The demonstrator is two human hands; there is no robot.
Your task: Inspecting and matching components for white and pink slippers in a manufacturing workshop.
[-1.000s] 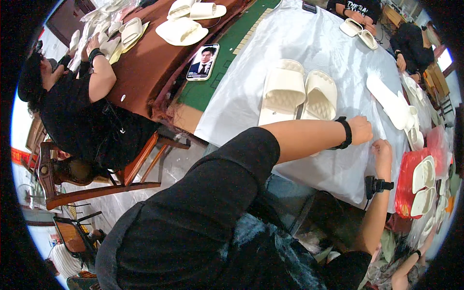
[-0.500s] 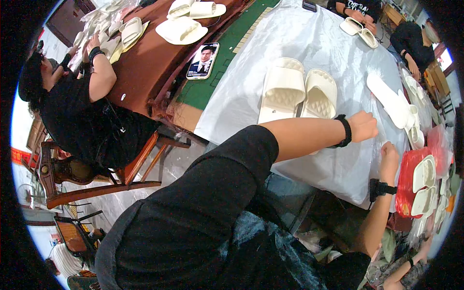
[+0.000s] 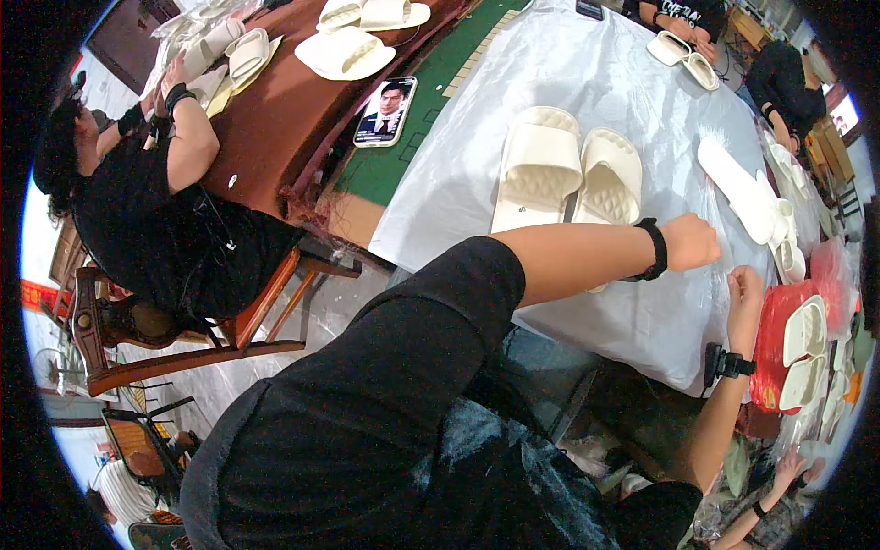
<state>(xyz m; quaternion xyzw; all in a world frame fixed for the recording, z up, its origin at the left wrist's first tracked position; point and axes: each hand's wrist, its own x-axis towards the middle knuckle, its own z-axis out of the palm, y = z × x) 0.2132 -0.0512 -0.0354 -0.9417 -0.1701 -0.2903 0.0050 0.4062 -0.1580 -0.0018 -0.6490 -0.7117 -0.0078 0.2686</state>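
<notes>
My left hand, with a black band on the wrist, reaches across my body to the table's near right part. Its fingers are curled on a crinkled clear plastic sheet. My right hand, with a black device strapped to its wrist, comes up from below the table edge. It pinches the same sheet a short way from the left hand. A pair of white quilted slippers lies side by side just left of my left forearm, on the white table cover.
Flat white insoles lie beyond my hands. A red bag holding white slippers hangs at the right. A phone rests on the green mat. A person in black sits at the left on a wooden chair, with more slippers on the brown table.
Both my hands have shifted slightly to the right along the plastic sheet. The slippers have stayed in place.
</notes>
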